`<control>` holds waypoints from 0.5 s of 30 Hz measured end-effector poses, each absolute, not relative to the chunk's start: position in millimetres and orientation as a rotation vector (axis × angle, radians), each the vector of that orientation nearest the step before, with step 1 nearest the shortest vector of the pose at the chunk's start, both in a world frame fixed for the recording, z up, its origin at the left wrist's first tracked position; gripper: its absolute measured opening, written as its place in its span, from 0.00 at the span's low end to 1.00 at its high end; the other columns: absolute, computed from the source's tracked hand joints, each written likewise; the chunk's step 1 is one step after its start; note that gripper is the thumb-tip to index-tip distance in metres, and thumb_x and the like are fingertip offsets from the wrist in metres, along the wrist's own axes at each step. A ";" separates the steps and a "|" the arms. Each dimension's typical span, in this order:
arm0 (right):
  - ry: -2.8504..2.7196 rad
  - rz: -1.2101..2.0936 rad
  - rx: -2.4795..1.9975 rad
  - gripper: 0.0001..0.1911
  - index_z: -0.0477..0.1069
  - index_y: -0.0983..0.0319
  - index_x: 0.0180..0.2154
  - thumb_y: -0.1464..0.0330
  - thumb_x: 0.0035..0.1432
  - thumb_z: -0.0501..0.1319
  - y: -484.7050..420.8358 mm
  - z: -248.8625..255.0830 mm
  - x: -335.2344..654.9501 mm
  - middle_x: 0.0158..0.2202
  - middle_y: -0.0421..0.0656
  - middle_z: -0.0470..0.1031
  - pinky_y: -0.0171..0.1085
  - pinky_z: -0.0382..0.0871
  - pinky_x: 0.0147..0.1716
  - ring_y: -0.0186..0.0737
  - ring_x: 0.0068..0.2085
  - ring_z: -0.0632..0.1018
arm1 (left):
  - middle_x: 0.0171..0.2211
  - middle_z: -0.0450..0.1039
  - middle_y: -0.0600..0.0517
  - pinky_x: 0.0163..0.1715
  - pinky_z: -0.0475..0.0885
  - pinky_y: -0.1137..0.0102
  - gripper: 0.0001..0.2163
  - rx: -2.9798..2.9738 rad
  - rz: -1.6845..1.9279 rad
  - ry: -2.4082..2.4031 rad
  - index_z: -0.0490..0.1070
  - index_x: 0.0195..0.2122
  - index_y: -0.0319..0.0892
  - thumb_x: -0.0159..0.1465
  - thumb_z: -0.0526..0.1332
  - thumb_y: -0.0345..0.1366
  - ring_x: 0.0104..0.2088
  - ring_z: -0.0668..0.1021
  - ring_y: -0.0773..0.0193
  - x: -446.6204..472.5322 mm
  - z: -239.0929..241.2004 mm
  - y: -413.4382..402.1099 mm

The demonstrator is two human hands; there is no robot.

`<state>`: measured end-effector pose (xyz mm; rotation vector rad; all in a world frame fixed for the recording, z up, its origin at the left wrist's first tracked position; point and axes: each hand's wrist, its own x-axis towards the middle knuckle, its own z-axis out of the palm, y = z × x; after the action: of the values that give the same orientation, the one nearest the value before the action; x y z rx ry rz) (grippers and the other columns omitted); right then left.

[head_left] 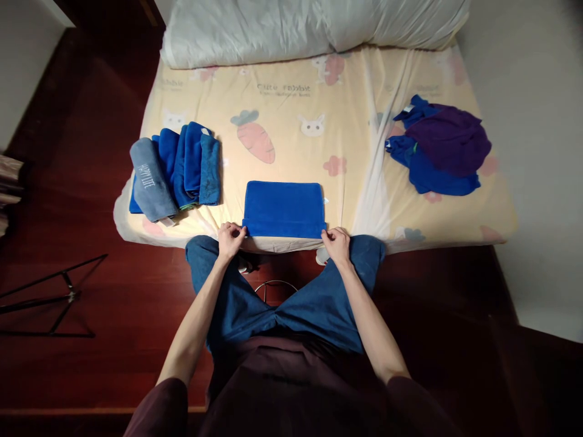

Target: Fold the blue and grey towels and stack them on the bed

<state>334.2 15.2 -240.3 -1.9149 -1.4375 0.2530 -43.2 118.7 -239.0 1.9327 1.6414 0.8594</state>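
A folded blue towel [283,208] lies flat at the near edge of the bed [346,139]. My left hand [230,239] pinches its near left corner, fingers closed on the cloth. At the near right corner, my right hand [337,243] grips the towel the same way. Both hands sit just over the mattress edge, above my knees in blue trousers.
A row of folded towels [175,169], blue ones with a grey one at the left, lies on the bed's left side. A loose heap of blue and purple cloths [439,145] sits at the right. A white pillow [310,27] lies at the far end. A black stand [54,297] rests on the dark floor at left.
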 end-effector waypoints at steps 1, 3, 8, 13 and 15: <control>-1.415 0.229 -1.909 0.13 0.69 0.58 0.26 0.61 0.63 0.61 14.2 -239.3 332.7 0.29 0.44 0.72 0.44 0.74 0.39 0.44 0.33 0.75 | 0.32 0.72 0.48 0.46 0.73 0.57 0.12 1.947 0.889 1.656 0.74 0.29 0.45 0.66 0.65 0.45 0.39 0.75 0.53 -43.0 -239.1 117.2; -1.391 0.158 -1.871 0.09 0.75 0.60 0.36 0.62 0.63 0.61 12.5 -234.9 329.4 0.38 0.49 0.77 0.46 0.77 0.44 0.47 0.40 0.78 | 0.39 0.74 0.45 0.50 0.74 0.55 0.11 1.991 0.973 1.666 0.77 0.38 0.44 0.67 0.65 0.46 0.44 0.77 0.51 -42.9 -237.0 113.0; -1.723 0.145 -1.658 0.19 0.75 0.57 0.58 0.67 0.69 0.57 10.9 -218.0 317.9 0.60 0.50 0.76 0.53 0.70 0.63 0.50 0.62 0.75 | 0.63 0.70 0.40 0.65 0.68 0.50 0.17 2.346 0.862 1.283 0.71 0.61 0.46 0.72 0.59 0.42 0.65 0.71 0.50 -40.3 -225.6 101.7; -2.037 0.246 -1.564 0.25 0.69 0.57 0.66 0.69 0.71 0.55 11.9 -217.8 308.2 0.67 0.47 0.70 0.54 0.65 0.67 0.49 0.69 0.69 | 0.71 0.62 0.44 0.71 0.60 0.47 0.22 2.545 0.603 0.977 0.64 0.69 0.46 0.75 0.53 0.39 0.73 0.60 0.51 -34.2 -225.5 98.9; -2.069 0.253 -1.567 0.26 0.67 0.57 0.68 0.69 0.71 0.55 12.5 -221.6 308.1 0.68 0.46 0.68 0.54 0.63 0.68 0.48 0.70 0.67 | 0.72 0.60 0.44 0.72 0.58 0.47 0.23 2.555 0.557 0.973 0.62 0.70 0.45 0.75 0.52 0.38 0.74 0.58 0.52 -33.6 -227.1 100.4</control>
<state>308.1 12.5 -221.6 -1.5666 -2.0692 0.2525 -33.6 100.4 -227.1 2.5546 0.9729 0.5565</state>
